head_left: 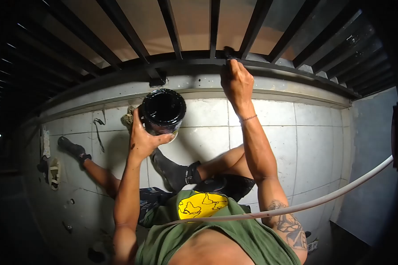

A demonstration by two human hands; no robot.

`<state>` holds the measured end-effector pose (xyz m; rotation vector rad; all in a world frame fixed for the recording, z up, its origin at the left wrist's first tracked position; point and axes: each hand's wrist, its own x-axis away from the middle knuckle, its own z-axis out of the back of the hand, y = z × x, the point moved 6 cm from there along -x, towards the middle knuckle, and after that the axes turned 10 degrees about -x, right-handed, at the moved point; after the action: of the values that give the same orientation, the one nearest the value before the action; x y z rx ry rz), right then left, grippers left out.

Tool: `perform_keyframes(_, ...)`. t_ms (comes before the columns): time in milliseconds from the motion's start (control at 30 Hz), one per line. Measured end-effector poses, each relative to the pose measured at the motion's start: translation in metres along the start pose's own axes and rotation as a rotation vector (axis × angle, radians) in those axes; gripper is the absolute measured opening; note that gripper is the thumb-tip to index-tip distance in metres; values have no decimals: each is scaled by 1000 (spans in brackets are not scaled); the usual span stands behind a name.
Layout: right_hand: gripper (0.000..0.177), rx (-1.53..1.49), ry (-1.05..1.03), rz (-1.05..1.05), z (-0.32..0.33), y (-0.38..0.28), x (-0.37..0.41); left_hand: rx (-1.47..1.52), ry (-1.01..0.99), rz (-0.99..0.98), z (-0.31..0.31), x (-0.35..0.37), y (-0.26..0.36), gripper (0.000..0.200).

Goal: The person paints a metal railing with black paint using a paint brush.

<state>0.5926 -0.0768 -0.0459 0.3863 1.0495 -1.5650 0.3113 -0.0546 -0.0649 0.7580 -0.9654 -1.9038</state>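
My left hand is wrapped round the side of an open paint can, left of the middle of the head view. Glossy black paint coats its inside and rim. Farther forward and to the right, my right hand is closed on a paintbrush, whose dark head shows just beyond the knuckles. The brush is at the lower rail of a black barred railing; I cannot make out its handle inside the fist. Dark smudges mark the left hand.
Below the railing runs a pale ledge, then a white tiled floor. A crumpled rag and a dark strip lie left of the can. A sandal lies far left. A pale hose crosses in front of my chest.
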Motion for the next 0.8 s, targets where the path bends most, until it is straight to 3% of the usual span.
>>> perform_keyframes(33,6,10,-14,4,3,-3,-2,24,-11,17,1,0,-1,87)
perform_keyframes(100,9,-376,166,-164,18,4,-3,57,-8,13,2,1,-4,87)
perform_keyframes(133,13,-530,218,-410,19,25,-2,64,-5,20,4,1,-7,87)
perform_keyframes(167,16,-781,325,-514,14,38,-2,-8,4,4,5,0,-9,88)
perform_keyframes(267,21,-449,213,-584,21,40,-8,-45,-2,1,4,3,-11,88)
perform_keyframes(300,21,-443,204,-579,25,38,-10,-16,-5,2,3,3,-12,89)
perform_keyframes(400,18,-136,192,-288,46,15,-20,-34,-16,4,2,4,-18,91)
perform_keyframes(500,9,-76,176,2,43,3,-26,-36,-25,0,-3,4,-20,95)
perform_keyframes(567,8,138,-5,-16,18,2,-19,-81,-35,-26,-8,3,-20,98)
perform_keyframes(600,8,58,-36,52,6,2,-9,-81,-47,-30,-11,3,-23,100)
perform_keyframes(633,9,93,-63,4,0,-4,-5,-81,-49,-33,-11,3,-21,100)
perform_keyframes(700,10,-222,70,-85,11,-13,-5,-51,-55,-40,-12,4,-13,100)
perform_keyframes(767,12,-389,164,-364,22,9,0,-36,-62,-40,-10,7,-13,98)
perform_keyframes(800,12,-656,320,-405,24,36,4,-49,-57,-14,-8,8,-14,96)
